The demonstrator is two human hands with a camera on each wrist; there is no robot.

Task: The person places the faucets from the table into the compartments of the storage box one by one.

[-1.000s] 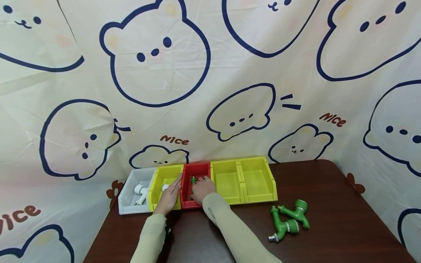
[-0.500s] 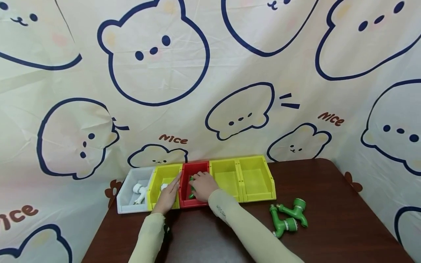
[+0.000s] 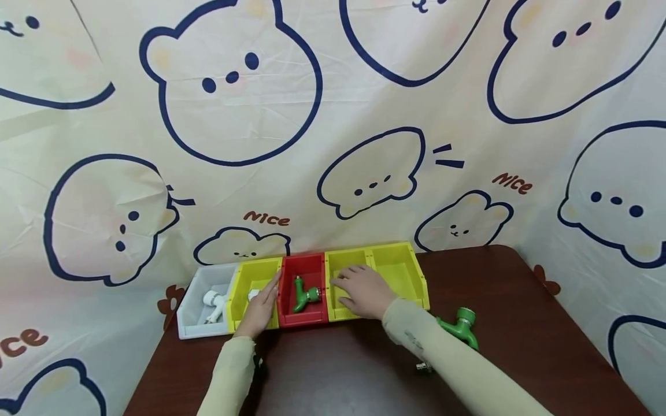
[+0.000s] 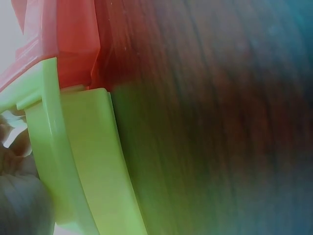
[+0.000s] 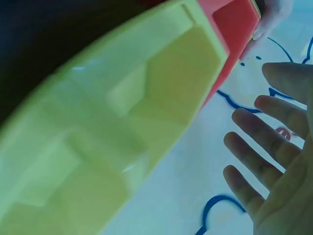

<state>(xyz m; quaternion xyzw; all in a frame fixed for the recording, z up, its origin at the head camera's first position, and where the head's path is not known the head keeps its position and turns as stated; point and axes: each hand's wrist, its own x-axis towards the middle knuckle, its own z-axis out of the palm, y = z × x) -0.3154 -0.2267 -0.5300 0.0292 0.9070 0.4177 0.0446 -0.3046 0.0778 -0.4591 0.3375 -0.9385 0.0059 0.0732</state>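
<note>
Since half a second ago, my right hand [image 3: 364, 289] has come out of the red plastic bin [image 3: 303, 262] and moved right, leaving a green tap with a ridged round knob [image 3: 302, 296] lying inside it.

Farthest left of the red bin, a white plastic bin [image 3: 195, 331] holds a white tap [image 3: 214, 305]. Between those two sits a yellow plastic bin [image 3: 260, 267], with a white piece [image 3: 253, 294] mostly hidden by my left hand [image 3: 260, 309]. That hand's fingers lie straight along the wall next to the red bin, probably to steady the row; I can't tell where its thumb rests.

Just right of the red bin, my right hand hangs over a second yellow bin [image 3: 346, 258], fingers spread wide, holding nothing. Another yellow bin [image 3: 395, 274] ends the row. Farther right of the red bin and nearer me, a green tap [image 3: 462, 328] lies loose, partly behind my cream sleeve [image 3: 442, 352], which also hides most of what a silver metal end [image 3: 424, 367] belongs to.

Beneath everything is a dark brown wood-grained table [image 3: 322, 375]; behind the red bin hangs pale cloth [image 3: 364, 104] printed with navy cartoon outlines and "Nice".
</note>
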